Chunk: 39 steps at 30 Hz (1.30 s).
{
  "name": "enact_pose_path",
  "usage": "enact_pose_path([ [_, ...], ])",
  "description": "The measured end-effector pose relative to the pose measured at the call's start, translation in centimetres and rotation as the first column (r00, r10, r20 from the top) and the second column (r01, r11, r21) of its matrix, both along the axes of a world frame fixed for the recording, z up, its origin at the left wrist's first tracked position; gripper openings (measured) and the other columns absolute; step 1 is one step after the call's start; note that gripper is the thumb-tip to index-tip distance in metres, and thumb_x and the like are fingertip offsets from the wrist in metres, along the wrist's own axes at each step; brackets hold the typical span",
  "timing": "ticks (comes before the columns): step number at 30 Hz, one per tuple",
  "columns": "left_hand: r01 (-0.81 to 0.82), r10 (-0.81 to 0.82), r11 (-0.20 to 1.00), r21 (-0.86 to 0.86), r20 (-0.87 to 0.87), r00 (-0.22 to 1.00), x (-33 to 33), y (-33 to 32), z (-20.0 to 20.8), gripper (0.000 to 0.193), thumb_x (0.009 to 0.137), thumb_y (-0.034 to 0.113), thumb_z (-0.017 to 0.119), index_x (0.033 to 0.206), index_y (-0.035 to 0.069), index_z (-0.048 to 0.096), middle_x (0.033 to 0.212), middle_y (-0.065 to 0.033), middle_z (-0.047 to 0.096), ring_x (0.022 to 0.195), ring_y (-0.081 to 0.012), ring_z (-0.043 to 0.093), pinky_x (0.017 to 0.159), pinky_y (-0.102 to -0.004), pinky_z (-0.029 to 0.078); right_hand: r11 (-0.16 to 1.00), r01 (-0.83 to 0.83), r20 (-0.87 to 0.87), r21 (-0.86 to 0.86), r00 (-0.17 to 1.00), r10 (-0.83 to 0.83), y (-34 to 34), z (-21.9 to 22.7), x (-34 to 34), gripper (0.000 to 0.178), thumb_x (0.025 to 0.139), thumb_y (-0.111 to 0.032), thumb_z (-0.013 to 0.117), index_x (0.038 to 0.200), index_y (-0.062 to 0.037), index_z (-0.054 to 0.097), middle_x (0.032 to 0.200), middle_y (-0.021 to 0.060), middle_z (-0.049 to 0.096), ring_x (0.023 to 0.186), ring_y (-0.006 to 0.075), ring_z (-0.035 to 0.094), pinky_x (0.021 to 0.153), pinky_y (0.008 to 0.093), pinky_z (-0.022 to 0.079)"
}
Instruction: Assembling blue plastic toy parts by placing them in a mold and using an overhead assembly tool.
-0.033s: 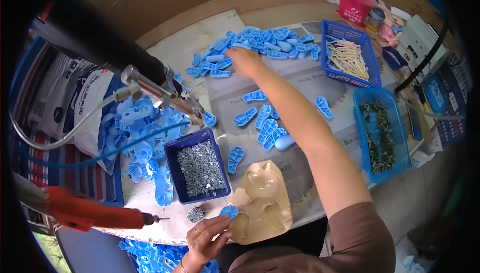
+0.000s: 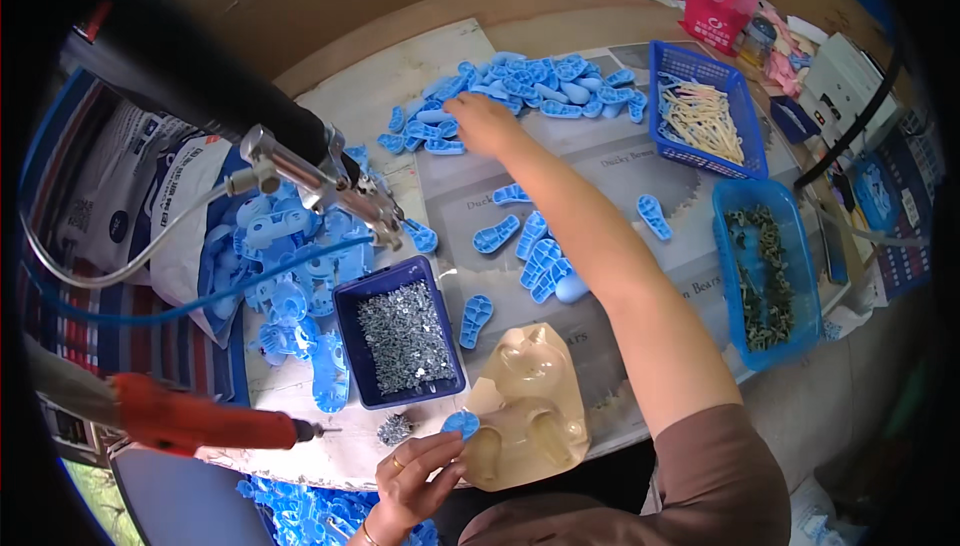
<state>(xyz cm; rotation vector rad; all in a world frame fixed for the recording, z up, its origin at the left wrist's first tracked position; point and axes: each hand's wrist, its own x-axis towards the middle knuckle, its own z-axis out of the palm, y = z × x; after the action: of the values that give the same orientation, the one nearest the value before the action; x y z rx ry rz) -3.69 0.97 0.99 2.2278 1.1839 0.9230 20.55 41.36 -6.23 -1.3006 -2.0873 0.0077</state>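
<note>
My left hand (image 2: 415,481), at the near edge of the table, pinches a small rounded blue plastic piece (image 2: 461,424) between thumb and fingers. Just right of it lies a clear, tan-tinted moulded plastic tray (image 2: 530,371) with rounded hollows. My right arm stretches across the table, and my right hand (image 2: 482,126) reaches into the left part of a heap of blue plastic parts (image 2: 555,81). Its fingertips are hidden among them, so its grip cannot be made out. Several loose ribbed blue pieces (image 2: 544,268) lie under and beside my right forearm.
A dark blue bin of small screws (image 2: 405,336) stands left of the tray. A red electric screwdriver (image 2: 210,416) and a metal-tipped arm (image 2: 320,181) hang at left, near more blue parts (image 2: 290,266). At right are a blue basket (image 2: 745,131) and a blue tub (image 2: 735,276).
My right hand has shifted slightly left at the heap. The red screwdriver has swung a little to the right. My left hand keeps its pinch on the blue piece.
</note>
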Motion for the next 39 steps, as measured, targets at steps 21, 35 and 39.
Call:
enact_pose_path([
  [21,0.033,-0.033,0.999,-0.037,0.001,0.999,0.3,-1.1,-0.6,0.028,0.075,-0.005,0.075,0.102,0.000,0.067,0.100,-0.0163,0.070,0.084,-0.0255,0.070,0.074,-0.0332,0.058,0.895,-0.265,-0.112,-0.358,0.964,0.241,-3.0,1.1,7.2,0.035,0.072,-0.023,0.079,0.103,-0.0099,0.072,0.102,0.0118,0.071,0.097,0.0271,0.066,0.083,0.0381,0.052],
  [35,0.133,-0.073,0.981,0.142,-0.361,0.930,0.1,-3.4,-1.2,0.035,0.076,0.002,0.072,0.111,0.005,0.068,0.109,-0.0101,0.070,0.102,-0.0298,0.066,0.091,-0.0401,0.052,0.760,-0.397,-0.329,-0.515,0.910,0.252,-26.3,8.9,11.4,0.029,0.087,-0.021,0.069,0.111,-0.0050,0.066,0.100,0.0100,0.068,0.086,0.0166,0.064,0.075,0.0311,0.051],
  [39,0.195,-0.123,0.967,0.162,-0.373,0.920,0.1,-3.4,-2.7,0.036,0.077,0.009,0.073,0.112,0.008,0.069,0.113,-0.0075,0.069,0.109,-0.0265,0.063,0.099,-0.0435,0.047,0.596,-0.562,-0.495,-0.573,0.817,0.295,-36.0,9.0,6.6,0.026,0.088,-0.017,0.068,0.111,-0.0058,0.066,0.099,0.0100,0.066,0.080,0.0205,0.065,0.073,0.0312,0.052],
])
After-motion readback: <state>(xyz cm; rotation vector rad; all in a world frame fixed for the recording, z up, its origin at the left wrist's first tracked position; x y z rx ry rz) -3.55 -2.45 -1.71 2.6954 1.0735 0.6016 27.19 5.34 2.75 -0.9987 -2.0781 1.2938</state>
